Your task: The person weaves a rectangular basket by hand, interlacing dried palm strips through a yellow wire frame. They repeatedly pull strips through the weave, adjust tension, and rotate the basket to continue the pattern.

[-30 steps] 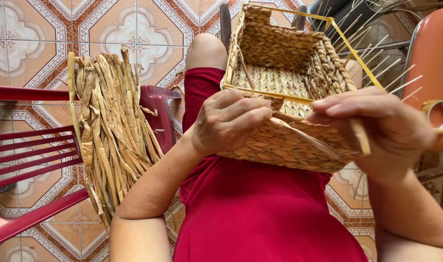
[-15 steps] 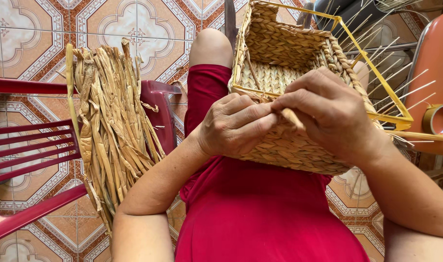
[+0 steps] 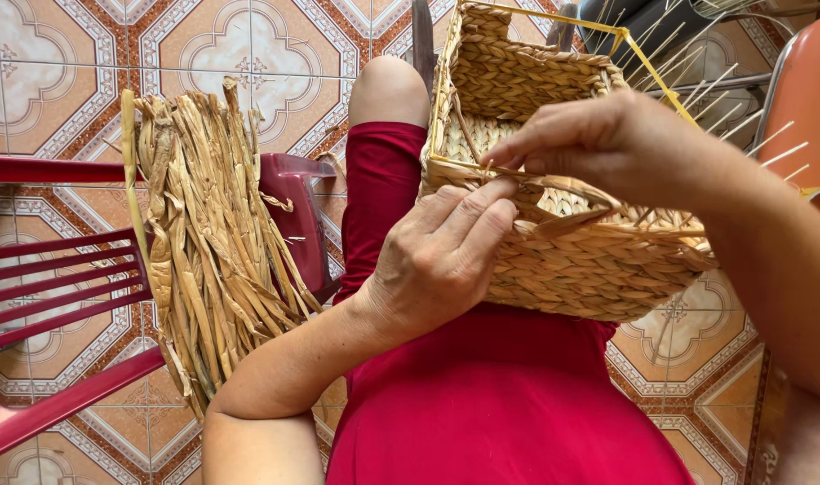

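A rectangular woven straw basket (image 3: 589,269) with a yellow wire frame rests on my lap, over red clothing. My left hand (image 3: 441,256) presses against the basket's near rim, fingers pinching the weave at the wire. My right hand (image 3: 607,139) reaches over the rim from the right and pinches a flat dried straw strand (image 3: 571,193) that loops along the near edge. Both hands meet at the near left part of the rim.
A bundle of dried straw strips (image 3: 212,242) lies across a red plastic chair (image 3: 59,269) at my left. Thin bare wire spokes (image 3: 724,81) stick out behind the basket. An orange chair back (image 3: 805,99) stands at right. Patterned floor tiles lie below.
My right hand has moved from the basket's near right corner up over the rim, drawing the strand along the edge. The left hand shifted up to the rim. The basket tilted slightly.
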`<state>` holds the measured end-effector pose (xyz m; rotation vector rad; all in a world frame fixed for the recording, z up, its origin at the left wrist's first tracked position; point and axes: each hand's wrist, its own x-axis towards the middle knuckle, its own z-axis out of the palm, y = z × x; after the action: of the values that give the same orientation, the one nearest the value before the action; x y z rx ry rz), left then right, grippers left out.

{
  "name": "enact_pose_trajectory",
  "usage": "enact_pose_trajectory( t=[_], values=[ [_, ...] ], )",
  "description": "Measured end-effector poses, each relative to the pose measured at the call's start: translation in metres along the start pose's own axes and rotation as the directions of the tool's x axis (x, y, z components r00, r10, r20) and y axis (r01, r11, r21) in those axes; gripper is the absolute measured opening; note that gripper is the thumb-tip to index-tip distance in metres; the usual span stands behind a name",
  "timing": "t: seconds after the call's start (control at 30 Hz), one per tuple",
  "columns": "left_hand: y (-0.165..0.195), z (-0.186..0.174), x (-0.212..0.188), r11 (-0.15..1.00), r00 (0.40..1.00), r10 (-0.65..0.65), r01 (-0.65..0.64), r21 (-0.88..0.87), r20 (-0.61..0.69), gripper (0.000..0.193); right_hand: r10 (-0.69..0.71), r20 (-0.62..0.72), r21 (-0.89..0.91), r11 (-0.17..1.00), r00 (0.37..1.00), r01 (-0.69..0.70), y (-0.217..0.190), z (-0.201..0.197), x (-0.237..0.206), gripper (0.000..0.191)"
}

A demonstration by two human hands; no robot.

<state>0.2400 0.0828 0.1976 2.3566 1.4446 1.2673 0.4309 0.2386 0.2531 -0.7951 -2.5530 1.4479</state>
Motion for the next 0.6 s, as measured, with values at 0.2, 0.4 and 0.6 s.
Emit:
enact_pose_trajectory(
  t=[0.2,0.4,0.6],
  values=[
    [-0.016,0.002,-0.002,0.989,0.992,0.066,-0.079,-0.127,-0.104,0.025,0.24,0.121,0.049,0.968,0.963,-0.248,0.018,0.0,0.015,0.025],
    [-0.008,0.003,-0.003,0.995,0.996,0.001,-0.009,-0.1,-0.084,0.026,0.246,0.178,0.105,0.958,0.953,-0.267,0.023,-0.005,0.021,0.025],
    [-0.002,-0.004,0.006,0.995,0.999,-0.045,0.045,-0.092,0.002,0.03,0.211,0.249,-0.1,0.976,0.945,-0.192,0.013,-0.013,0.036,0.02]
  ],
)
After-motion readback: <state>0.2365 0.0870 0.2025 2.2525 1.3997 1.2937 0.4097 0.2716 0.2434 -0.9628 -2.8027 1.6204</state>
